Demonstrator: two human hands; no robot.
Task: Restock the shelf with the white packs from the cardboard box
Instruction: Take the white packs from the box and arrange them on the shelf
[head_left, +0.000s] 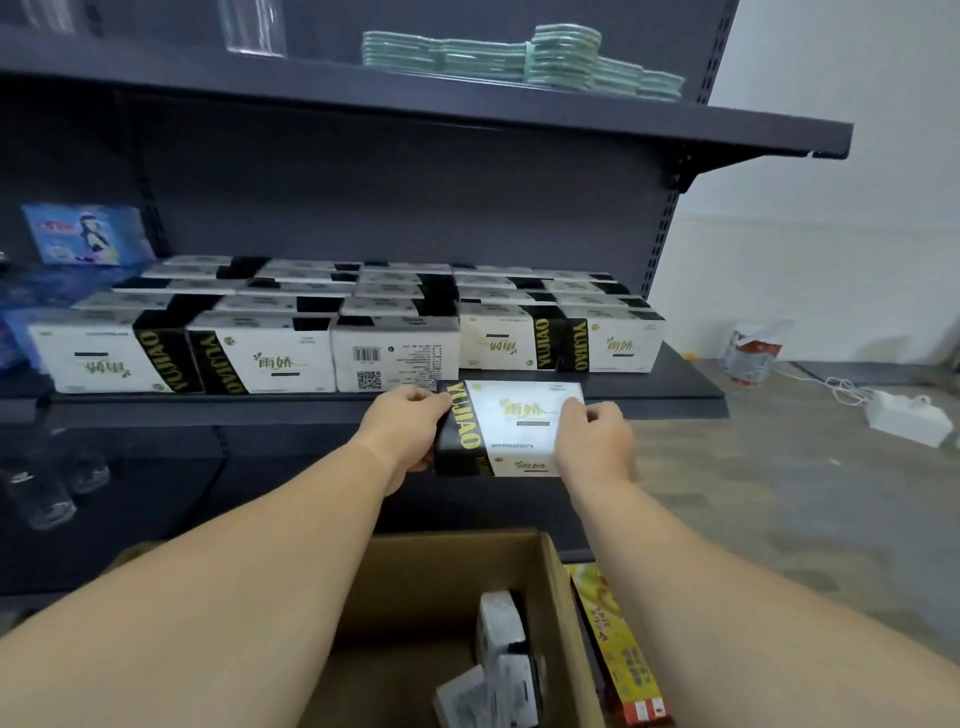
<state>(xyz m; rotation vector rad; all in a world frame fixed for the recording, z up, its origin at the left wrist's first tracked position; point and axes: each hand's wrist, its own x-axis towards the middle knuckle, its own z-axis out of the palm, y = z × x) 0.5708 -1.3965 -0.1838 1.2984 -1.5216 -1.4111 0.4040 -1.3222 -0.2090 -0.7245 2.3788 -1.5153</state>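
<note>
I hold one white pack with a black band and yellow lettering (511, 427) at the front edge of the dark middle shelf (691, 384). My left hand (402, 431) grips its black left end and my right hand (595, 441) grips its right end. Behind it, rows of the same white packs (270, 358) fill the shelf several deep, with a bare strip in front of the right-hand rows. Below my arms stands the open cardboard box (415, 587), with a few white packs (506, 649) lying in its right corner.
Green flat packs (524, 62) are stacked on the top shelf. Blue packets (85, 234) sit at the left of the middle shelf. Glass cups (52, 483) stand on the lower shelf. A yellow printed box flap (618, 649) is at the right; a white power strip (909, 415) lies on the floor.
</note>
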